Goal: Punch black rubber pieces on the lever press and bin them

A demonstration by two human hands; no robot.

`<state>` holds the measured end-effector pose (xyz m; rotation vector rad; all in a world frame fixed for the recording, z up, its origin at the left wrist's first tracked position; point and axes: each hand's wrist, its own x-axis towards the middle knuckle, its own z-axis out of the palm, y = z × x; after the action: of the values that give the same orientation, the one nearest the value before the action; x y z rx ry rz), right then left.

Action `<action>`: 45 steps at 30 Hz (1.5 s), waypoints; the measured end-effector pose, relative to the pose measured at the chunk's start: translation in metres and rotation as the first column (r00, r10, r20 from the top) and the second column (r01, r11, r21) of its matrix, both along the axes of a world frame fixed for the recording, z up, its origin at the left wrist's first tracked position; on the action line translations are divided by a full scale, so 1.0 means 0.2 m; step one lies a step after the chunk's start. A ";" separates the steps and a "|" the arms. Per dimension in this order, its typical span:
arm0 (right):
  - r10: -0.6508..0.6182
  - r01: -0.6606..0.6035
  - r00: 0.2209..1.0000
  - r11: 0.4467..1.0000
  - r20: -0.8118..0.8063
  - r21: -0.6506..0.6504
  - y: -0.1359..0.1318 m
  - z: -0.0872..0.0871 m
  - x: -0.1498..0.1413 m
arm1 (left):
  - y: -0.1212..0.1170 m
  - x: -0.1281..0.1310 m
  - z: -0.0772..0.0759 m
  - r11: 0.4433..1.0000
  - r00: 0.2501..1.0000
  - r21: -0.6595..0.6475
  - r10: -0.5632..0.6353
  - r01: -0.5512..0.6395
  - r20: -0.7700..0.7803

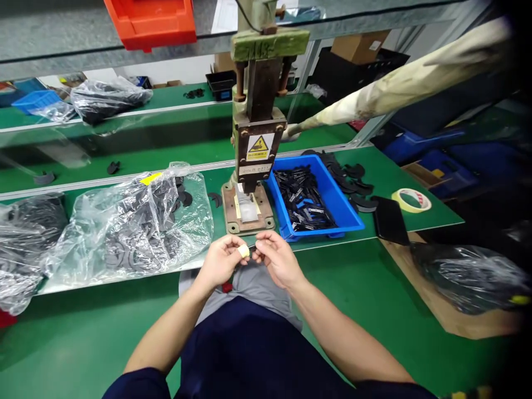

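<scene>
Close to the table's front edge, my left hand (pixel 222 260) and my right hand (pixel 277 259) meet with pinched fingers. A small dark piece (pixel 251 247) spans the gap between their fingertips, and most of it is hidden. Pale yellow wrapping (pixel 243 251) covers my left thumb tip. Just beyond the hands stands a hand press (pixel 260 119) with a warning label, its ram lowered toward a pale fixture (pixel 248 210) on the base plate. Right of the press, a blue bin (pixel 351 226) holds many thin black plastic parts (pixel 301 194).
On the left lies a clear plastic bag (pixel 141 227) of dark curved parts, with another bag (pixel 29 238) beside it. More curved parts (pixel 349 177), a black phone-like slab (pixel 390 220) and a tape roll (pixel 411 200) lie right. The press's wrapped lever (pixel 374 91) reaches out rightward.
</scene>
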<state>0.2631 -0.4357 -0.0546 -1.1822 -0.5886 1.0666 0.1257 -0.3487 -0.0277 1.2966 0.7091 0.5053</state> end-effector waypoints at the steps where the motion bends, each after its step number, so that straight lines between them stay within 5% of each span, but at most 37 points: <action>1: 0.022 -0.022 0.999 1.000 0.039 0.002 -0.01 -0.01 0.01 | 0.01 0.00 0.00 0.997 1.000 -0.071 0.018 -0.018 -0.002; 5: 0.111 -0.113 0.969 0.994 0.220 -0.007 -0.05 -0.01 0.08 | 0.03 0.00 -0.02 0.931 1.000 -0.364 0.022 -0.014 0.016; 8: 0.096 -0.098 0.938 0.995 0.332 -0.012 -0.07 -0.02 0.11 | 0.02 -0.01 -0.05 0.895 0.998 -0.443 -0.038 0.060 0.057; 14: 0.002 -0.006 0.884 1.000 0.468 0.007 -0.10 -0.08 0.09 | -0.03 -0.02 -0.12 0.989 0.996 -0.142 -0.022 0.035 0.086; 20: -0.101 0.049 0.773 0.994 0.626 0.100 -0.13 -0.11 0.09 | -0.06 -0.03 -0.17 0.990 0.995 0.137 0.032 -0.045 0.092; 35: -0.152 -0.068 0.666 0.963 0.730 0.262 -0.08 -0.11 0.07 | -0.02 -0.07 -0.25 0.965 0.996 0.261 0.013 -0.035 0.083; 40: -0.147 -0.082 0.655 0.962 0.741 0.262 -0.04 -0.14 0.07 | 0.02 -0.07 -0.26 0.922 0.996 0.383 0.016 -0.050 0.091; 45: -0.123 -0.062 0.653 0.975 0.747 0.214 0.00 -0.16 0.06 | 0.08 -0.08 -0.23 0.776 0.986 0.629 -0.065 -0.046 0.152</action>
<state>0.2761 -0.4363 -0.0860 -1.4156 -1.3073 0.3973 0.1101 -0.3333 -0.0737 1.8608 0.3920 0.8849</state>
